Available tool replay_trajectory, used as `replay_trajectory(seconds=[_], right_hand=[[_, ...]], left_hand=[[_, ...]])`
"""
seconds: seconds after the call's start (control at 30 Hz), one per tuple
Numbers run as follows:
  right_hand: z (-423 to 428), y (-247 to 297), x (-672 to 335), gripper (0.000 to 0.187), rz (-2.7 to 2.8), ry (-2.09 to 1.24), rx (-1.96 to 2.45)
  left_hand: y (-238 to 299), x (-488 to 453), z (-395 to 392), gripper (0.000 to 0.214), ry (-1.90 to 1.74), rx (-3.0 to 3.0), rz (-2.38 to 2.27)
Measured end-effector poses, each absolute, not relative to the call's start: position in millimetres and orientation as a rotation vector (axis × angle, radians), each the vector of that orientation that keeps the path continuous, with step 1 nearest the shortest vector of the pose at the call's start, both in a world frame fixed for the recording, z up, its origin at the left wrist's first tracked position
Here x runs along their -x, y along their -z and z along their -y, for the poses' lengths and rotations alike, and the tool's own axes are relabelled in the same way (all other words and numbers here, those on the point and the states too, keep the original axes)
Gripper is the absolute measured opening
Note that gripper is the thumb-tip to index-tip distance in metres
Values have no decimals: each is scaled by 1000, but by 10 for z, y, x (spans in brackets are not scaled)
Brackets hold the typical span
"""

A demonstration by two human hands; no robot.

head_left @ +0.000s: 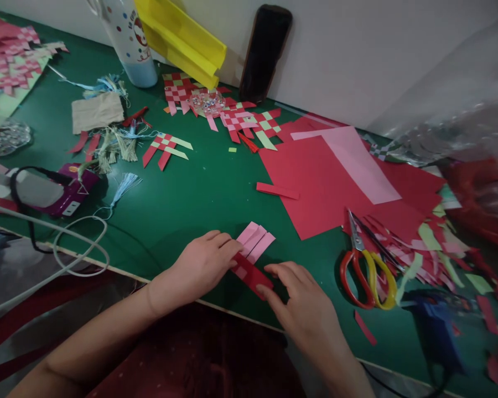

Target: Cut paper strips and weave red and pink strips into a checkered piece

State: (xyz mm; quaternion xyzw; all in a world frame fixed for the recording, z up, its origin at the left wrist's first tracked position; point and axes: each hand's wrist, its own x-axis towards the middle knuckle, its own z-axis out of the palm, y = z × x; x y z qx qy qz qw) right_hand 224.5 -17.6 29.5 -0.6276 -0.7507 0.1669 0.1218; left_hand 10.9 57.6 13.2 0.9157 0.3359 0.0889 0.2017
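Between my hands, near the table's front edge, is a red paper strip [255, 275] crossed with pink paper strips [255, 239] that stick out on the far side. My left hand [209, 260] grips the left end of this woven paper piece, its fingers closed over the red part. My right hand [299, 293] pinches the right end of the red strip between thumb and fingers. A folded red strip [278, 191] lies beyond, overlapping a large red sheet [311, 182].
Red-and-yellow-handled scissors [363, 271] lie at right beside paper scraps [423, 249]. A phone [265, 52] leans on the wall near a yellow holder [182, 38] and a bottle [135, 50]. Woven paper fish [165, 146], tassels [122, 188] and a white cable [83, 237] are left.
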Motion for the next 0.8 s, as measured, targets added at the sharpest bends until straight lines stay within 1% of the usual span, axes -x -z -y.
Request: replay_trajectory(seconds=[0.07, 0.13, 0.3, 0.57, 0.8], right_hand=[[178, -285, -2233, 14, 2216, -476, 1832], [163, -292, -2223, 12, 2225, -510, 1841], [130, -313, -2213, 15, 2252, -533, 1847], [124, -314, -2191, 17, 2250, -482, 1858], [80, -397, -2178, 16, 2034, -789, 1893]], left_hand=[[-123, -110, -574, 16, -257, -2556, -948], [-117, -109, -571, 16, -262, -2557, -947], [-103, -105, -555, 19, -289, -2542, -1000], [-111, -106, -549, 14, -286, -2587, -963], [-136, -99, -564, 20, -240, -2507, -956]])
